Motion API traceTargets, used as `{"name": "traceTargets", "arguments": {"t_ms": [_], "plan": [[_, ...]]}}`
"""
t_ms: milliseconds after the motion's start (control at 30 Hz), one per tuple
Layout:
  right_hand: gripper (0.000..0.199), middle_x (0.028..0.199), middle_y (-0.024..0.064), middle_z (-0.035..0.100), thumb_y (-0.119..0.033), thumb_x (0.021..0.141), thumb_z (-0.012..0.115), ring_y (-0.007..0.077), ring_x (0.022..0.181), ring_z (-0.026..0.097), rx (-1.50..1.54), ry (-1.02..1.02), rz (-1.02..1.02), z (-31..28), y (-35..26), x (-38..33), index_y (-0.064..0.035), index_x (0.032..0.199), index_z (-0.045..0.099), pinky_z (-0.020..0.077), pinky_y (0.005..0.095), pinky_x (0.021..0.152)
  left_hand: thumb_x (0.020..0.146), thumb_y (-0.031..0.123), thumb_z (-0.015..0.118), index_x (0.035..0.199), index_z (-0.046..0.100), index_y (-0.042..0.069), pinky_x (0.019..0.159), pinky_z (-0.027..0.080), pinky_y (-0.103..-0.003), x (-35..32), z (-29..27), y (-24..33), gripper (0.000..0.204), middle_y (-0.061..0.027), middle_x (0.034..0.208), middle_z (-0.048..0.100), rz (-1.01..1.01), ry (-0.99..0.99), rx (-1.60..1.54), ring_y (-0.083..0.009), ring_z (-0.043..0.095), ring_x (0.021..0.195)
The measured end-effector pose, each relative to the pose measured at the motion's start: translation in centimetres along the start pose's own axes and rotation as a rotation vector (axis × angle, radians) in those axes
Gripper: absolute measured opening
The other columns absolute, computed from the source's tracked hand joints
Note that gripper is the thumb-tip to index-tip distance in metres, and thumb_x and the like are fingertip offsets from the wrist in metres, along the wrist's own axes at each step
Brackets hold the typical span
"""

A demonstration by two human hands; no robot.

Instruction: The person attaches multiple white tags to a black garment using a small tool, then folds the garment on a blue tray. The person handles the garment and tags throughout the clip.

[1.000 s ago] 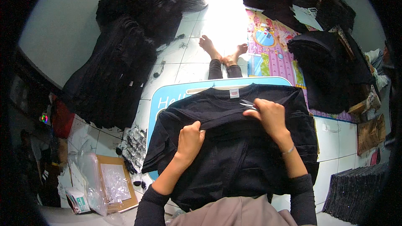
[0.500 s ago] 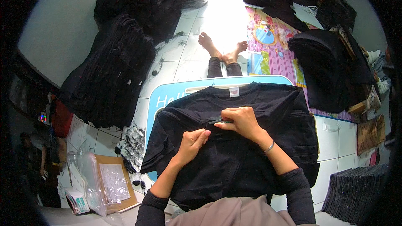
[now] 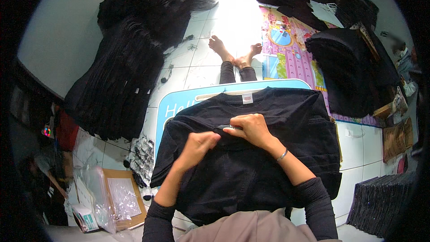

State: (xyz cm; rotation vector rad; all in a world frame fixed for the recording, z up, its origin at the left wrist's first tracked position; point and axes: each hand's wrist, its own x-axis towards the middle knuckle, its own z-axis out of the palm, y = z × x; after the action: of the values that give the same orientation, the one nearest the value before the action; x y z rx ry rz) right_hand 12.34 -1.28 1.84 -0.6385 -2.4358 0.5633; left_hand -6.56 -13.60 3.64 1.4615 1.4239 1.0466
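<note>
The black shirt (image 3: pixel 237 175) lies spread over the table (image 3: pixel 179 96), its collar just inside the far edge. The right hand (image 3: pixel 251 130), back upward, is near the table's middle; its forearm slants in from the near right. It grips the snips (image 3: pixel 222 127), blades pointing toward the table's left edge. The left hand (image 3: pixel 200 147), just beside and nearer the near edge, has its fingers curled closed; whether it grips cloth cannot be determined.

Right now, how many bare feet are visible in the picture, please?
2: the person's bare left foot and bare right foot, both on the white tiled floor beyond the light-blue, round-cornered table; others may be hidden.
</note>
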Motion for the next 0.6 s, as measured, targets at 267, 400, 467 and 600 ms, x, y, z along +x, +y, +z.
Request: {"name": "traceTargets", "arguments": {"t_ms": [267, 400, 467, 600], "plan": [[0.043, 0.066, 0.0091, 0.061, -0.048, 0.085, 0.063, 0.0294, 0.063, 0.064, 0.064, -0.019, 0.08, -0.1, -0.3, 0.0, -0.0083, 0.07, 0.056, 0.0476, 0.0399, 0.054, 0.063, 0.033, 0.086, 0.138, 0.049, 0.02, 0.085, 0.05, -0.044, 0.0, -19.0, -9.2, 0.084, -0.0227, 0.127, 0.055, -0.538, 0.687, 1.187, -0.0345, 0.062, 0.104], [0.043, 0.067, 0.0097, 0.061, -0.048, 0.086, 0.062, 0.03, 0.064, 0.064, 0.07, -0.003, 0.078, 0.0, -0.2, -0.1, -0.0078, 0.071, 0.056, 0.048, 0.0404, 0.055, 0.075, 0.024, 0.078, 0.141, 0.044, 0.021, 0.082, 0.053, -0.045, 0.7, -22.0, -9.8, 0.074, -0.0192, 0.134, 0.051, -0.65, 0.646, 1.158, -0.0377, 0.065, 0.098], [0.043, 0.068, 0.0097, 0.061, -0.048, 0.087, 0.061, 0.0304, 0.064, 0.064, 0.088, 0.035, 0.075, 0.3, -0.1, -0.1, -0.0076, 0.071, 0.056, 0.0482, 0.041, 0.056, 0.078, 0.006, 0.072, 0.125, 0.057, 0.012, 0.087, 0.05, -0.041, 2.0, -18.2, -7.9, 0.05, -0.0162, 0.13, 0.053, -0.348, 0.957, 1.374, -0.0357, 0.061, 0.103], [0.042, 0.077, 0.0149, 0.063, -0.043, 0.088, 0.062, 0.0328, 0.074, 0.064, 0.231, 0.047, 0.22, 0.1, 0.3, 0.5, -0.0035, 0.075, 0.058, 0.0492, 0.0412, 0.063, 0.083, 0.008, 0.068, 0.107, 0.065, 0.002, 0.087, 0.049, -0.039, 5.4, -8.2, -1.9, 0.025, -0.0184, 0.109, 0.064, 0.347, 0.468, 0.777, -0.0322, 0.062, 0.1]]}}
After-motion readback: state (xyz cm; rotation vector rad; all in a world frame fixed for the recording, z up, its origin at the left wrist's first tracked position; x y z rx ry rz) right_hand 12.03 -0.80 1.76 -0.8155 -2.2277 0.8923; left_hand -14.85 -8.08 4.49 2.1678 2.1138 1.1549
